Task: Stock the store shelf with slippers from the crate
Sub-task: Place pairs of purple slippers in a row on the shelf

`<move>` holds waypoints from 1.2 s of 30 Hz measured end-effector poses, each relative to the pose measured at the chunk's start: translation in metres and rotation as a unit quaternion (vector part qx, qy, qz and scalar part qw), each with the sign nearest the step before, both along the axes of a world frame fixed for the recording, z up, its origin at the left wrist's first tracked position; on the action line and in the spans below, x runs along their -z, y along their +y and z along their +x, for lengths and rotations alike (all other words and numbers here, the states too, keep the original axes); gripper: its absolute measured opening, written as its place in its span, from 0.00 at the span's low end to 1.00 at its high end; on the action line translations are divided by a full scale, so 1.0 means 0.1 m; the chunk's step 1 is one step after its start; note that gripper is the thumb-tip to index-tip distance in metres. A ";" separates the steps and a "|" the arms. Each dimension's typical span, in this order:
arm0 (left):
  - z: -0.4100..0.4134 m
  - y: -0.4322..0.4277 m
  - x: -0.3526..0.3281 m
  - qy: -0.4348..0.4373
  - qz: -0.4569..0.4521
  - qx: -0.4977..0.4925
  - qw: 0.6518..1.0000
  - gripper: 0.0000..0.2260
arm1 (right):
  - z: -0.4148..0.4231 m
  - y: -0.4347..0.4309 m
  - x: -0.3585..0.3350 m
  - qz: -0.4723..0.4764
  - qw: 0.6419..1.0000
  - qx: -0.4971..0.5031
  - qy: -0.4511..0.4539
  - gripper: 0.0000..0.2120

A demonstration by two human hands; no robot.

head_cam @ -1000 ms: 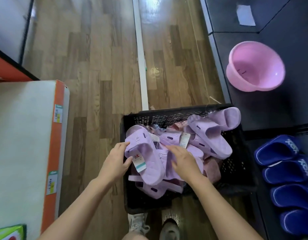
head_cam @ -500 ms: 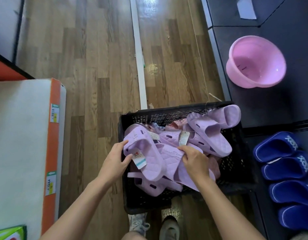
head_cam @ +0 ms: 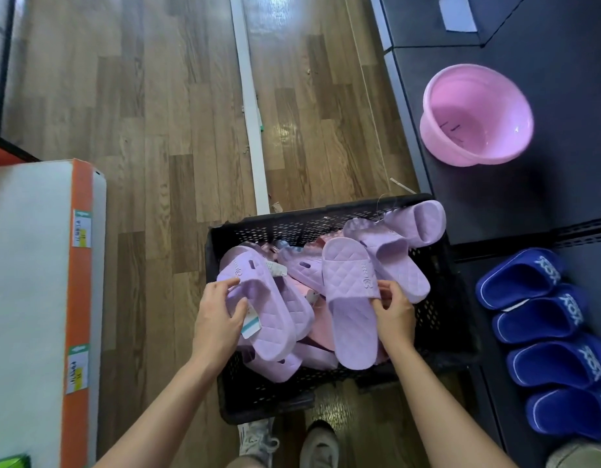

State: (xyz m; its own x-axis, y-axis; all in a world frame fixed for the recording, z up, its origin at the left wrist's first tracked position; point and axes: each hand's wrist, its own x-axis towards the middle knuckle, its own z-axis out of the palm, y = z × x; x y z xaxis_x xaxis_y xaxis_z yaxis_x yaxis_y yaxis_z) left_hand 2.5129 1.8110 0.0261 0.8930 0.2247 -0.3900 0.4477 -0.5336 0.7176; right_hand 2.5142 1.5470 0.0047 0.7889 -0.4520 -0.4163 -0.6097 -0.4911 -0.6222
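A black perforated crate (head_cam: pixel 268 224) stands on the wood floor, filled with several lilac slippers and some pink ones. My left hand (head_cam: pixel 218 315) grips a lilac quilted slipper (head_cam: pixel 272 315) by its left edge; a white and teal tag hangs from it. My right hand (head_cam: pixel 392 310) pinches the strap edge of a second lilac slipper (head_cam: pixel 349 298), lifted above the pile with its sole facing up. Two more lilac slippers (head_cam: pixel 417 221) lean on the crate's far right corner. The dark shelf (head_cam: pixel 495 184) lies to the right.
A pink plastic basin (head_cam: pixel 474 116) sits tilted on the dark shelf. Several navy slippers (head_cam: pixel 542 319) are lined up on the lower shelf at right. A white and orange shelf unit (head_cam: pixel 39 265) with price labels stands at left. My shoes (head_cam: pixel 289 444) are just below the crate.
My right hand has pulled a lilac slipper out of the pile and turned it sole up. My left hand keeps its grip on the tagged slipper, raised slightly.
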 end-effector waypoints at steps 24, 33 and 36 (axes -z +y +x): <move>0.19 -0.13 0.12 0.211 -0.440 -0.430 0.759 0.07 | 0.28 0.44 -0.09 0.301 0.906 0.293 -0.048 0.10; 0.36 -0.24 -0.01 0.222 -0.497 -0.455 0.704 0.09 | 0.37 0.12 -0.67 0.212 0.959 0.142 -0.124 0.10; 0.39 -0.26 -0.02 0.236 -0.506 -0.473 0.681 0.08 | 0.36 0.20 -0.86 0.216 0.958 0.120 -0.147 0.10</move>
